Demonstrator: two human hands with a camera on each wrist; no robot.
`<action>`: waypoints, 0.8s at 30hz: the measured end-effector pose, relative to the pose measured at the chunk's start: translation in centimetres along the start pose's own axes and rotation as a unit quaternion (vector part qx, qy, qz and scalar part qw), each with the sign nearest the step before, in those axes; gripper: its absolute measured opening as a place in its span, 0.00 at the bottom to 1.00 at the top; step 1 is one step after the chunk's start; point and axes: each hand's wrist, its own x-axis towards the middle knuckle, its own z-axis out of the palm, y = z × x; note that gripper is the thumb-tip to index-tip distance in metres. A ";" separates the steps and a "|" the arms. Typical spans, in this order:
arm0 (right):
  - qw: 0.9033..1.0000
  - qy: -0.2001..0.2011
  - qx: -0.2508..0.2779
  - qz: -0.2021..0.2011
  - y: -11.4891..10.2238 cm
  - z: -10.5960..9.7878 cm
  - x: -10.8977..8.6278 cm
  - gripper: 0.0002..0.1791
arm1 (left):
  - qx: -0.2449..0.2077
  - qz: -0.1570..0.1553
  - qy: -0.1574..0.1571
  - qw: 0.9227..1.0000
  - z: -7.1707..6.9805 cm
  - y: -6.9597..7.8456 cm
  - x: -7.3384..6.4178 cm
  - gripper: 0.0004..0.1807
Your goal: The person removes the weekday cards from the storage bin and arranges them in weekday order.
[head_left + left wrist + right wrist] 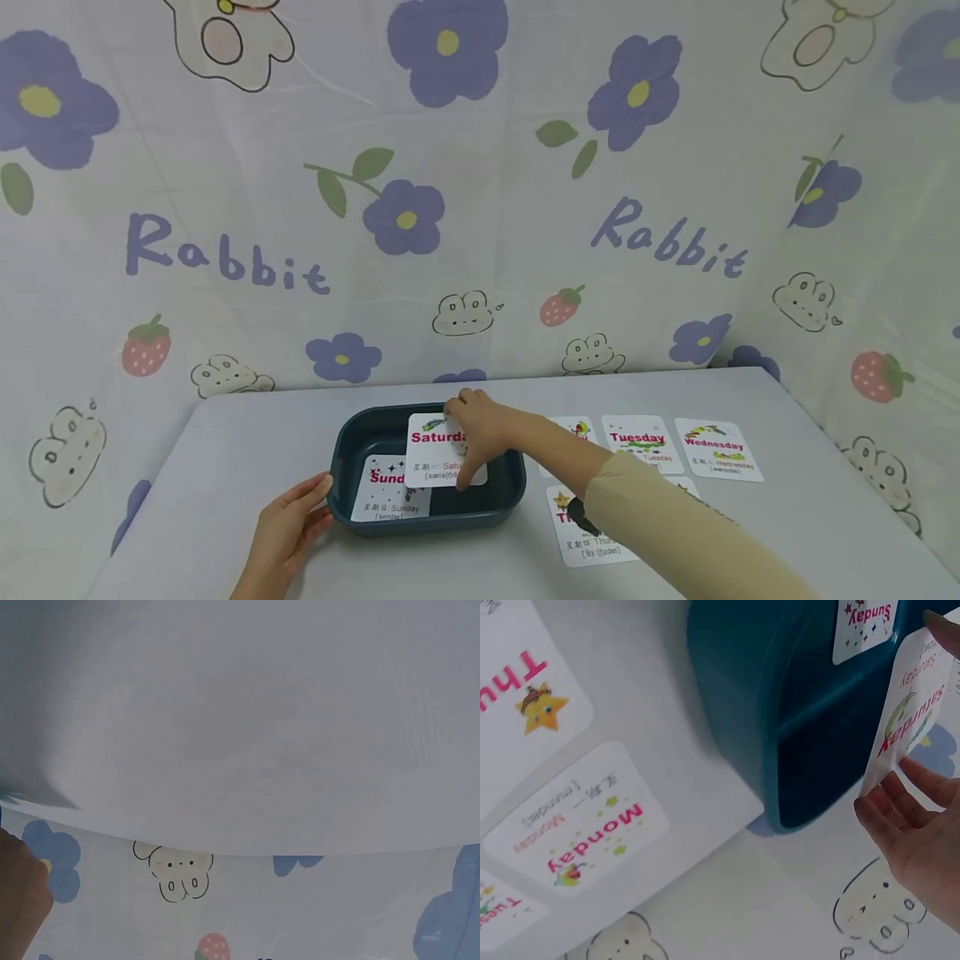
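A dark teal plastic basin [352,433] stands on the table. My left hand [281,529] holds its near left corner, thumb at the rim and fingers along the outside wall. Inside the basin lies a white Sunday card [397,500]. Over the basin's middle, my right hand [480,433] grips a Saturday card [427,454] by its edges, covering the right part of the word. In the right wrist view, fingertips [877,814] and thumb span this card's opposite edges, and it stays above the Sunday card [862,634].
Right of the basin lie Monday [592,825], Tuesday [641,442], Wednesday [720,450] and Thursday [592,554] cards. Another card [684,485] is mostly hidden behind my right sleeve [675,525]. A curtain [480,250] with flowers and rabbits hangs behind the white table [247,442].
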 end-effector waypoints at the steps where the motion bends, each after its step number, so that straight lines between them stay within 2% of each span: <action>1: 1.000 0.000 0.003 0.003 0.3 -0.2 -0.3 0.53 | 0.001 0.000 0.000 1.000 0.0 0.0 0.0 0.15; 10: 0.998 0.003 0.042 0.039 3.6 -1.3 -3.7 0.54 | 0.032 -0.003 0.003 0.999 0.0 0.0 0.1 0.34; 16: 0.997 0.012 0.057 0.055 5.8 -1.7 -5.8 0.53 | 0.035 -0.011 0.002 0.999 -0.2 -0.1 0.0 0.35; 24: 0.996 0.019 0.078 0.042 8.8 -2.0 -9.3 0.51 | 0.039 -0.013 0.002 0.999 0.0 0.0 0.0 0.35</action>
